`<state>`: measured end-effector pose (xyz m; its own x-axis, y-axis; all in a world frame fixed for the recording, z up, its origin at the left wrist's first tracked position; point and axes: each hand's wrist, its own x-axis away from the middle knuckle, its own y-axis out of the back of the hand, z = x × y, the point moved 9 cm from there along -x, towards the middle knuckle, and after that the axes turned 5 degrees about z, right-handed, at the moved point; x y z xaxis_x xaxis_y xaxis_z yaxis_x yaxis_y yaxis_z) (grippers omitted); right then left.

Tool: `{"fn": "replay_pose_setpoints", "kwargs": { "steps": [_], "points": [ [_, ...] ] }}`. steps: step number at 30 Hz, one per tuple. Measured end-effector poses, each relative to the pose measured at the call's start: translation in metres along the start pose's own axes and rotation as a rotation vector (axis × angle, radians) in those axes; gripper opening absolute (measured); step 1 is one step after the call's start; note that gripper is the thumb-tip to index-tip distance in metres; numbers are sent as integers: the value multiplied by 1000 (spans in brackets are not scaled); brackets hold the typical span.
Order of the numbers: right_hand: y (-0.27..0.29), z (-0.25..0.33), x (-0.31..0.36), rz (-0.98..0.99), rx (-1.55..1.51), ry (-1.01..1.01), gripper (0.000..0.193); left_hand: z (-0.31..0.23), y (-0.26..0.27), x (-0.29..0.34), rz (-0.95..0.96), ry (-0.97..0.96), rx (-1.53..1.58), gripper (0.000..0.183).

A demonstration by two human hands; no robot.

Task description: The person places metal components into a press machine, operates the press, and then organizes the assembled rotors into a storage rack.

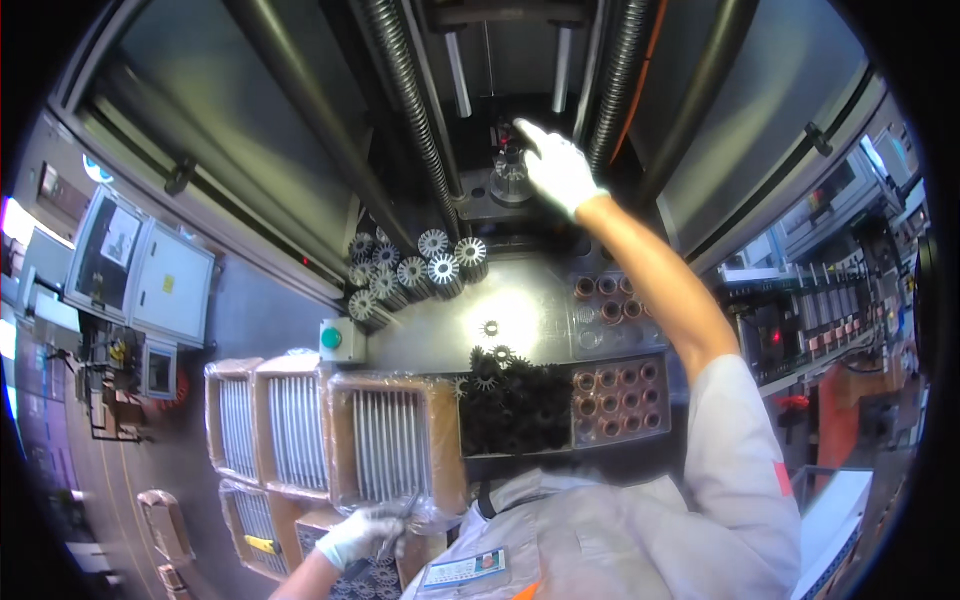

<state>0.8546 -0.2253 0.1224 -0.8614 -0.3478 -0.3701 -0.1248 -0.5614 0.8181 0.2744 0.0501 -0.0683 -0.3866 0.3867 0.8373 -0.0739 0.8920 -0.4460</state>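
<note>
Clearly nearer, the right hand [562, 174] — forefinger extended, grip unclear — is just right of the seemingly upright slotted core [511, 170].

- Matt white cloth here, covering right hand [562, 175] and left hand [365, 532] alike!
- Smooth, bright metal on the rods [390, 440], glossy clear plastic film [437, 512] crinkling over matt brown cardboard boxes [447, 435].
- Slotted cores [412, 272] now: grey metal, ridged.
- The worktop [420, 340], smooth metal, glares back.
- Rings [608, 404] gleam copper-like; their tray [640, 436], glossy clear plastic.
- And the shirt [580, 540]: soft, creased, matt grey cloth.
</note>
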Motion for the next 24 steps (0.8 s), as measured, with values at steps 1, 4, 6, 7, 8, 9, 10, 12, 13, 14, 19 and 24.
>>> {"fn": "replay_pose_setpoints", "kwargs": {
  "steps": [1, 4, 6, 7, 8, 9, 10, 12, 13, 14, 19, 24],
  "points": [
    [3, 9, 11, 24, 52, 24, 51, -2, -11, 17, 21, -39, 98, 61],
    [-15, 14, 33, 147, 312, 180, 48, -10, -27, 59, -51, -30, 210, 82],
    [-10, 9, 34, 169, 374, 214, 47, -37, -26, 60, -125, -175, 142, 79],
    [-9, 14, 34, 162, 390, 250, 47, -56, -28, 51, -143, -255, 107, 66],
    [-10, 15, 33, 155, 407, 284, 47, -79, -32, 37, -220, -341, -22, 57],
    [-15, 4, 32, 130, 381, 281, 49, -111, -52, 19, -233, -372, -120, 58],
    [-9, 6, 34, 118, 346, 251, 49, -144, -70, 2, -253, -394, -249, 45],
    [10, 6, 46, 92, 196, 104, 49, -220, -125, -36, -135, -688, -201, 50],
    [26, 8, 58, 33, 51, 105, 48, -254, -133, -59, -183, -775, -278, 51],
    [29, 8, 74, 13, -7, 127, 45, -298, -160, -71, -227, -891, -413, 43],
    [61, -15, 195, 139, -69, 148, 30, -461, -263, -79, -254, -1170, -392, 22],
    [82, -64, 306, 258, -21, -56, 22, -549, -300, -84, -177, -1421, -390, 26]
  ]
}}
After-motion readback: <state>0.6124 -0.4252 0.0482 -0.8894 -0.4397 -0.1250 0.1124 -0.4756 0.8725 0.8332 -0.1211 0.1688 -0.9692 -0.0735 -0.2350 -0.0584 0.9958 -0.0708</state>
